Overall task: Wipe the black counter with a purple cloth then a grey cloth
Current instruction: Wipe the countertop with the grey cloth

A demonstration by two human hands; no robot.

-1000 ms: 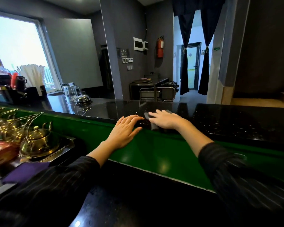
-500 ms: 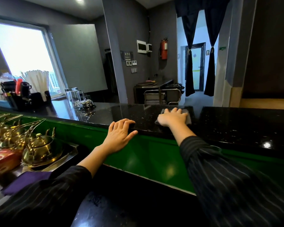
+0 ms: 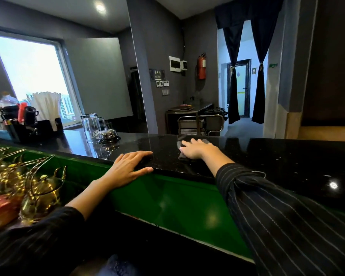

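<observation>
The shiny black counter (image 3: 287,156) runs across the middle of the view above a green front panel. A grey cloth (image 3: 182,156) lies flat on it near the centre, mostly covered by my right hand (image 3: 197,149), which presses down on it with fingers spread towards the left. My left hand (image 3: 130,168) rests flat on the counter's near edge, fingers apart, holding nothing. The purple cloth is out of view.
A glass jug (image 3: 93,127) and a metal call bell (image 3: 109,135) stand on the counter to the left. Farther left is a black caddy (image 3: 22,124) with straws and bottles. Brass teapots (image 3: 41,194) sit below on the left. A metal cart (image 3: 200,124) stands behind the counter.
My right hand first pushed the grey cloth away toward the far edge, then swept it left on the counter. The view tilted up and the purple cloth left the frame. My left hand stayed on the edge.
</observation>
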